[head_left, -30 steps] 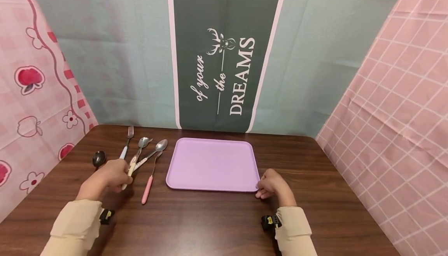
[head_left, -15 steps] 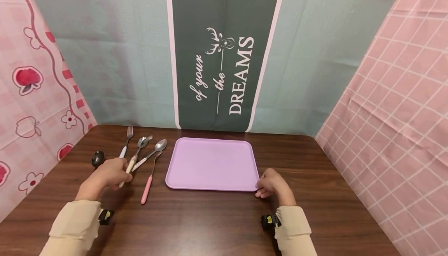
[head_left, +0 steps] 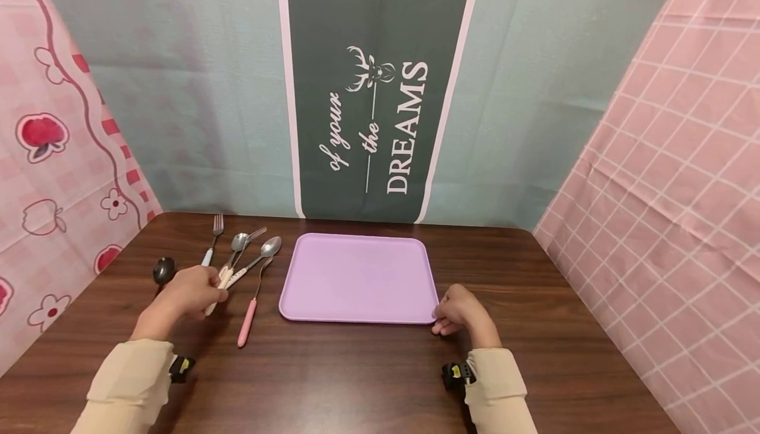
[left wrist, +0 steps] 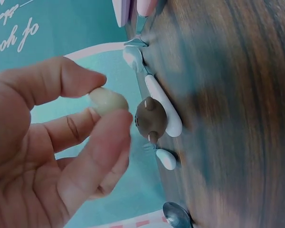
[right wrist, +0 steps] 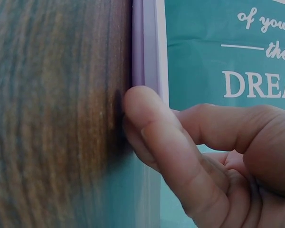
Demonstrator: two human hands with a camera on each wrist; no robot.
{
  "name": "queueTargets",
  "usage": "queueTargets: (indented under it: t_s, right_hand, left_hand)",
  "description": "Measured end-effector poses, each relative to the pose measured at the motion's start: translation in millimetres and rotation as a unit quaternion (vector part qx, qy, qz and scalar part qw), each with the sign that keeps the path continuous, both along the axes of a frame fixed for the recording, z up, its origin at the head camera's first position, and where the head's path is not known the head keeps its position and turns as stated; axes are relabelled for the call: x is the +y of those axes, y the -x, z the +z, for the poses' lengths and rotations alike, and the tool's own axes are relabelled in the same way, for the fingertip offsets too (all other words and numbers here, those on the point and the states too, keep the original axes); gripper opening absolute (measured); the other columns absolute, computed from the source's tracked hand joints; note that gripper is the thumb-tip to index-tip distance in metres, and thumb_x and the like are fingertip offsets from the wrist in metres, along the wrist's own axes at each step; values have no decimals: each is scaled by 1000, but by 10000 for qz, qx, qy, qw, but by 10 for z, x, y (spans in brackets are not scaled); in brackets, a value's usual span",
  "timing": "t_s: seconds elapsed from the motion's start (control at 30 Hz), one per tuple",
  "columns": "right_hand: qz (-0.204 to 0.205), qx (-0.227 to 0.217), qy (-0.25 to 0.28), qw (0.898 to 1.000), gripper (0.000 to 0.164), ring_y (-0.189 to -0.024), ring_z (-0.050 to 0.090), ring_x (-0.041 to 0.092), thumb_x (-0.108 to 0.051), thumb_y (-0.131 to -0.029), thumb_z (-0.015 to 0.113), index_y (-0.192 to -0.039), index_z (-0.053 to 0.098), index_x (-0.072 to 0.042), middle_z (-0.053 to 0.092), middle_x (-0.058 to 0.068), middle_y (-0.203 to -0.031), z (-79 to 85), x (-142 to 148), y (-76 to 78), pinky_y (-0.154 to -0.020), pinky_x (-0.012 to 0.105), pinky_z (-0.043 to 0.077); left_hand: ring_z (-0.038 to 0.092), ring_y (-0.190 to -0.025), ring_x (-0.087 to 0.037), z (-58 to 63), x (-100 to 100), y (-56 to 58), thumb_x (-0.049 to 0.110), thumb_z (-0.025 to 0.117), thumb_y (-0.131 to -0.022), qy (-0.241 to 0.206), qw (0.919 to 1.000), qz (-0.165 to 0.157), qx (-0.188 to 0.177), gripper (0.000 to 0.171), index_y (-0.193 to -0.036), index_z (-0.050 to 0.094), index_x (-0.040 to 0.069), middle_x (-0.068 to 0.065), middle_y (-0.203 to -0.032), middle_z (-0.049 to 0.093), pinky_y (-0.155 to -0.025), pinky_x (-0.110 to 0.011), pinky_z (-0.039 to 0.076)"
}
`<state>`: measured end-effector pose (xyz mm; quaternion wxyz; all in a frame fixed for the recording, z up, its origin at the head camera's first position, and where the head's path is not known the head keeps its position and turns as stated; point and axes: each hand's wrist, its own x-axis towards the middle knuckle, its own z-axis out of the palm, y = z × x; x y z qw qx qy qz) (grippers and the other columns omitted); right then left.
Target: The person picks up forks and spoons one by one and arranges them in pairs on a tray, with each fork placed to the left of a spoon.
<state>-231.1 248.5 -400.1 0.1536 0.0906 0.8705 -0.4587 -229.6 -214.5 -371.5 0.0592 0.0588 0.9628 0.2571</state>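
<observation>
In the head view my left hand [head_left: 189,294] holds a cream-handled fork [head_left: 225,281] over the cluster of cutlery. The left wrist view shows thumb and fingertips pinching the rounded handle end. Just beyond it is a brown bear-shaped handle end [left wrist: 151,118]. Below the held fork lie a spoon [head_left: 240,242] and a white-handled spoon [head_left: 270,247]. My right hand [head_left: 460,310] grips the near right corner of a lilac tray [head_left: 359,279]. In the right wrist view its fingertips meet the tray's edge [right wrist: 145,47]; their contact underneath is partly hidden.
A pink-handled fork [head_left: 247,322] lies between the left hand and the tray. Behind the hand are a light-blue-handled fork [head_left: 217,226] and a dark spoon [head_left: 163,269]. Fabric backdrops enclose the wooden table [head_left: 332,381] at the back and sides.
The cream-handled fork has turned slightly in my left hand, its tines shifting right and up past the spoon beneath. My right hand stays at the tray's corner.
</observation>
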Motion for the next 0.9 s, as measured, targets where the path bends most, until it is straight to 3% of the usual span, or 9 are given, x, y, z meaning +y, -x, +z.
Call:
queueTargets:
  t_s: [0.3,0.6,0.9]
  right_hand:
    - [-68,29,-20,10000,8,-50,62,19,11,-80,57,-72,55,10,62,19,-58,-14,-10,0,-49,29,52]
    - [-98,1,-39,9999,9,-50,62,19,11,-81,57,-71,55,10,62,19,-58,-11,-9,3,-49,29,52]
    - [-73,50,-31,10000,9,-49,61,20,11,-80,56,-71,55,10,61,19,-57,-11,-10,-4,-48,30,51]
  left_hand:
    - [55,-49,-14,15,7,19,12,61,-79,113,9998,106,-117,17,-65,53,7,-3,-58,52,-47,-31,42]
    - [54,-47,-13,-31,-1,23,11,62,-77,66,10000,59,-6,17,-62,54,8,0,-54,52,-46,-30,42]
    - [53,-46,-13,-52,42,40,7,61,-74,-290,9994,-109,123,12,-63,58,6,0,-53,51,-46,-29,44]
